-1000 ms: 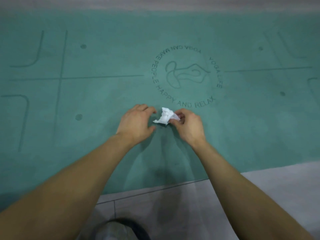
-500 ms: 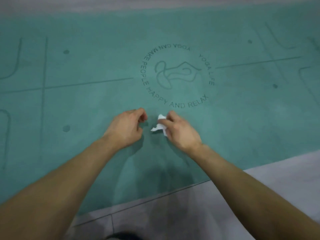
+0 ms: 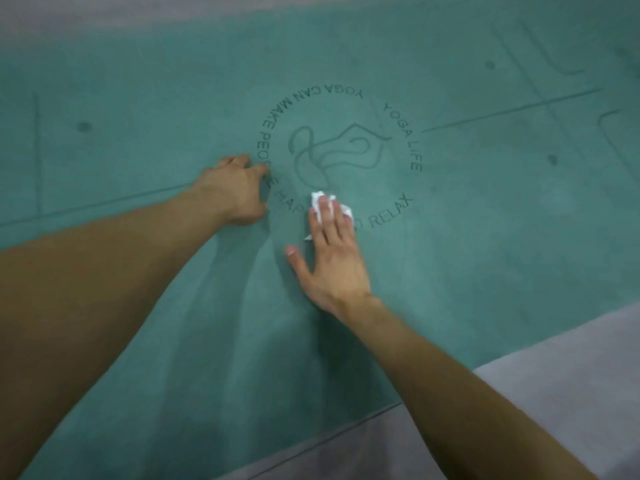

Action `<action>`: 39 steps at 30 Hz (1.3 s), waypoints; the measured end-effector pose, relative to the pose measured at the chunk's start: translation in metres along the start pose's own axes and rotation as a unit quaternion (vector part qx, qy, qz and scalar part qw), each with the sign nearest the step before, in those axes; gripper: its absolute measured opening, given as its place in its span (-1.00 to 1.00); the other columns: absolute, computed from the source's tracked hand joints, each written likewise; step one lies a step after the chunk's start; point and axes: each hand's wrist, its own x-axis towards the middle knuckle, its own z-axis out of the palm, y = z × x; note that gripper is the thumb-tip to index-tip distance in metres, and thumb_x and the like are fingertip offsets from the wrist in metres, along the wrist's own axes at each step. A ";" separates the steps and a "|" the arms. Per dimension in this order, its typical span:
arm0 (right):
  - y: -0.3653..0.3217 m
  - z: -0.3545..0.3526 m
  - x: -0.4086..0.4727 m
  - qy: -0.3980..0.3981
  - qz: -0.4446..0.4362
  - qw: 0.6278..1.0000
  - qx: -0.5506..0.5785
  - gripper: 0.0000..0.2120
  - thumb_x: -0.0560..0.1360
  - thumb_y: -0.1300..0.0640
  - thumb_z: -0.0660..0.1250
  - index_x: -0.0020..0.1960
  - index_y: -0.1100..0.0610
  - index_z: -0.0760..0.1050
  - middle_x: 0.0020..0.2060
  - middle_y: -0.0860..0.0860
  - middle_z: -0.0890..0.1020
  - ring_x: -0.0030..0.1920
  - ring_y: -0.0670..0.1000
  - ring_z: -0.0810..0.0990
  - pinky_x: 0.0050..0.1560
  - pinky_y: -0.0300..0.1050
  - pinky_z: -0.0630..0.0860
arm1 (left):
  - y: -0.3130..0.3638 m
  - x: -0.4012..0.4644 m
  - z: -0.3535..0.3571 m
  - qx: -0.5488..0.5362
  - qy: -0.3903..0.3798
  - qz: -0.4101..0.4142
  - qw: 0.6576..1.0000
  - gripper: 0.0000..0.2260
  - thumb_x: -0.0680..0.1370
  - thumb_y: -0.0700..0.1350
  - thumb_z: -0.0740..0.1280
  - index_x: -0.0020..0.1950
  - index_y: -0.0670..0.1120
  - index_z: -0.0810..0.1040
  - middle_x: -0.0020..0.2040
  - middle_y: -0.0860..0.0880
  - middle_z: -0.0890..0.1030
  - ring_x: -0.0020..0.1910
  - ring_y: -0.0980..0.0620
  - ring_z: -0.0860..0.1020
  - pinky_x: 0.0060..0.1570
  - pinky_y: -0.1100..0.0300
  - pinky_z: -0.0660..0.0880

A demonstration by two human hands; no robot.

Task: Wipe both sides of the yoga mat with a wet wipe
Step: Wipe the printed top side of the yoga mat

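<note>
Both hands on the yoga mat (image 3: 450,237)

Right hand (image 3: 332,258), fingers straight, presses the wet wipe (image 3: 320,202) flat just below the printed logo (image 3: 337,150); left hand (image 3: 235,192) rests curled beside it, holding nothing.

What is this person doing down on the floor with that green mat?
The person is cleaning a yoga mat spread flat on the floor. The right hand presses a white wipe onto the mat with straight fingers, over the lower part of the printed round logo. The left hand rests on the mat beside it, at the logo's left edge.
</note>
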 end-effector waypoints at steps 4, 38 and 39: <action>0.045 -0.016 0.016 -0.033 -0.111 0.992 -0.043 -0.29 0.73 -0.26 -0.04 0.73 0.10 -0.08 0.71 0.02 -0.06 0.70 0.03 -0.12 0.68 0.08 -0.02 | -0.001 0.020 0.002 -0.017 -0.014 -0.032 0.999 -0.21 0.40 0.10 0.51 0.60 0.09 0.31 0.55 -0.11 0.37 0.47 -0.21 0.44 0.42 -0.13 0.46; 0.066 -0.041 0.101 0.017 0.094 0.993 0.065 -0.39 0.74 -0.08 -0.08 0.72 0.14 -0.07 0.71 0.07 0.01 0.70 0.11 -0.06 0.69 0.06 -0.05 | -0.003 0.012 -0.002 -0.005 0.034 -0.055 0.998 -0.11 0.36 0.31 0.57 0.59 0.08 0.31 0.51 0.06 0.38 0.47 -0.09 0.38 0.25 -0.10 0.51; 0.026 -0.025 0.093 -0.015 -0.010 0.998 0.060 -0.39 0.74 -0.08 -0.06 0.72 0.15 -0.05 0.71 0.07 0.03 0.70 0.09 -0.06 0.69 0.06 -0.05 | -0.002 0.013 -0.003 -0.007 0.036 -0.055 0.998 -0.15 0.36 0.30 0.56 0.56 0.08 0.33 0.49 0.05 0.39 0.46 -0.10 0.40 0.25 -0.11 0.52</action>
